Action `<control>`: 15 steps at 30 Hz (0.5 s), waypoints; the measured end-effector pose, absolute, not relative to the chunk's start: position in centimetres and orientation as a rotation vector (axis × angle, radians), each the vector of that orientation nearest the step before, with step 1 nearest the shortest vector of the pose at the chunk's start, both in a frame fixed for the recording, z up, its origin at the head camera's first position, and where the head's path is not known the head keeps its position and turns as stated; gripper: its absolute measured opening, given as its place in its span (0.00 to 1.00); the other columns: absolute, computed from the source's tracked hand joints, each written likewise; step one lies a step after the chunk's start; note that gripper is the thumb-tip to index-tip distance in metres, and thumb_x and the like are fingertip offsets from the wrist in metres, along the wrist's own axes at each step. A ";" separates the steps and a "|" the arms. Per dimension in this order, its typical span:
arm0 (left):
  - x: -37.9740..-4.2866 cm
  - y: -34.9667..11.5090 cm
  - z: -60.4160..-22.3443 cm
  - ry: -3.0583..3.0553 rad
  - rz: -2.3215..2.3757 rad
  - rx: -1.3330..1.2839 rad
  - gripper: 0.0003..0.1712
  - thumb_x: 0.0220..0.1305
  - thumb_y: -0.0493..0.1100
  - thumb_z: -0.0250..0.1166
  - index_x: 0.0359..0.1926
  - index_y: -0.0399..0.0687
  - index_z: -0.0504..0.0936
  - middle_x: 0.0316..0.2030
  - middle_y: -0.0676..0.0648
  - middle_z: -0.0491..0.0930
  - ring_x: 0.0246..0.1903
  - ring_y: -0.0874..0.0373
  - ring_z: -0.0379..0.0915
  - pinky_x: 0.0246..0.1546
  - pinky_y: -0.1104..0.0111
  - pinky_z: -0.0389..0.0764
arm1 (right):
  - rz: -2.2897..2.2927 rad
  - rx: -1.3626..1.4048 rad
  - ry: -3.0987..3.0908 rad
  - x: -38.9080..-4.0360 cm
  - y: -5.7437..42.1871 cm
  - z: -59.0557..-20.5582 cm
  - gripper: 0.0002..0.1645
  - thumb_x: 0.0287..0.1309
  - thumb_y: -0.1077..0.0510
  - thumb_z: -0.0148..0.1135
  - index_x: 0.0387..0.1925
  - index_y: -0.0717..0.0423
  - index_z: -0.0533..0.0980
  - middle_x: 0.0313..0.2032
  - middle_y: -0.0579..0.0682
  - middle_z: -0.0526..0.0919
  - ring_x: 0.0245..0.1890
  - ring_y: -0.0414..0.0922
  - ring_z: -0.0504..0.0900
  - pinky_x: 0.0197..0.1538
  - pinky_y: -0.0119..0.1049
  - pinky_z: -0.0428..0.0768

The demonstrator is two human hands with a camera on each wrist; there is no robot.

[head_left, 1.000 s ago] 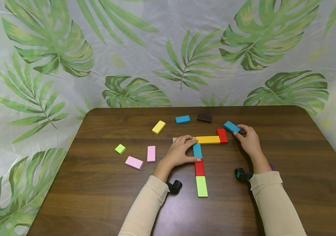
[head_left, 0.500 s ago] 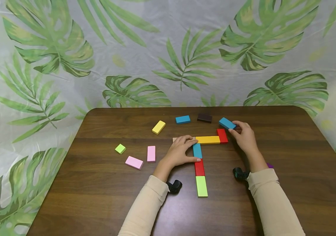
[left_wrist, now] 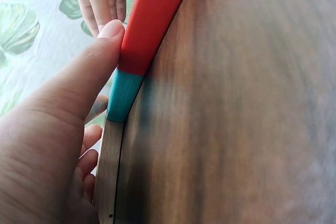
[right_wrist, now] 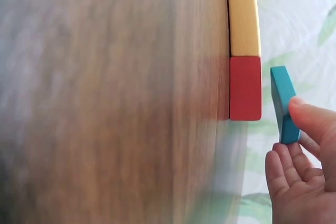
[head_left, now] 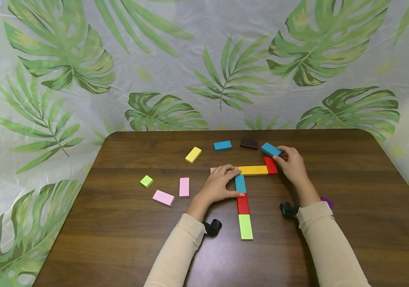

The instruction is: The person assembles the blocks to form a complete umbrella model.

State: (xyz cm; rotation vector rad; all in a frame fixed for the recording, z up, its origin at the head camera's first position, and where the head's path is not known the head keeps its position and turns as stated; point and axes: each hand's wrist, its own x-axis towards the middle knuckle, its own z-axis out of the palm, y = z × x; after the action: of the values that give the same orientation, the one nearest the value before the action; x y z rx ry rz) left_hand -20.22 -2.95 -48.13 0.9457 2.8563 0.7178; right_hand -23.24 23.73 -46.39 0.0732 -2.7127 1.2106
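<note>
My right hand [head_left: 293, 165] pinches one end of a blue block [head_left: 270, 149] between thumb and fingers. In the right wrist view that blue block [right_wrist: 284, 103] is tilted, apart from a red block [right_wrist: 245, 88]. The red block [head_left: 270, 165] touches the right end of a yellow-orange block [head_left: 253, 170]. My left hand [head_left: 216, 185] rests over a line of blocks, covering most of a plain wooden block [left_wrist: 109, 156]. Its thumb touches the lower red block [head_left: 243, 205], beside another blue block [head_left: 240, 184]. A light green block [head_left: 245, 228] ends this line toward me.
Along the table's far side lie a dark brown block [head_left: 249, 144], a blue block [head_left: 222, 145] and a yellow block [head_left: 193, 154]. To the left are two pink blocks [head_left: 163, 197] and a small green one [head_left: 146, 181]. Something purple [head_left: 328, 202] shows beside the right wrist.
My right hand has moved left with the blue block, from right of the upper red block to just beyond its far end. The left hand has stayed in place.
</note>
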 end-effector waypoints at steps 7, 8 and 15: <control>-20.2 -3.0 -48.1 2.855 0.716 0.946 0.44 0.45 0.69 0.62 0.62 0.59 0.66 0.58 0.53 0.60 0.60 0.58 0.50 0.59 0.63 0.54 | 1.205 0.072 -2.741 -23.5 23.3 -46.3 0.23 0.59 0.59 0.56 0.53 0.67 0.67 0.48 0.66 0.67 0.44 0.59 0.70 0.49 0.52 0.70; -20.3 -3.0 -48.1 2.855 0.716 0.946 0.44 0.45 0.69 0.62 0.62 0.59 0.66 0.58 0.53 0.60 0.60 0.58 0.50 0.59 0.63 0.54 | 1.205 0.070 -2.744 -23.6 23.2 -46.3 0.23 0.59 0.60 0.56 0.53 0.67 0.67 0.48 0.66 0.67 0.44 0.59 0.70 0.49 0.52 0.70; -20.2 -3.0 -48.1 2.857 0.716 0.945 0.44 0.45 0.69 0.62 0.62 0.59 0.66 0.58 0.53 0.60 0.60 0.58 0.51 0.59 0.63 0.54 | 1.210 0.069 -2.744 -24.0 22.9 -46.6 0.22 0.59 0.61 0.56 0.53 0.68 0.67 0.49 0.67 0.67 0.45 0.59 0.69 0.49 0.52 0.69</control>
State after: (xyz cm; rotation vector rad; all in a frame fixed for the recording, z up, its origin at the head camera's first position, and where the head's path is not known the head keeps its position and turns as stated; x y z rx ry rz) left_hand -20.22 -2.98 -48.13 0.9455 2.8566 0.7156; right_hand -23.98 22.87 -46.64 0.0693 -2.7444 1.2096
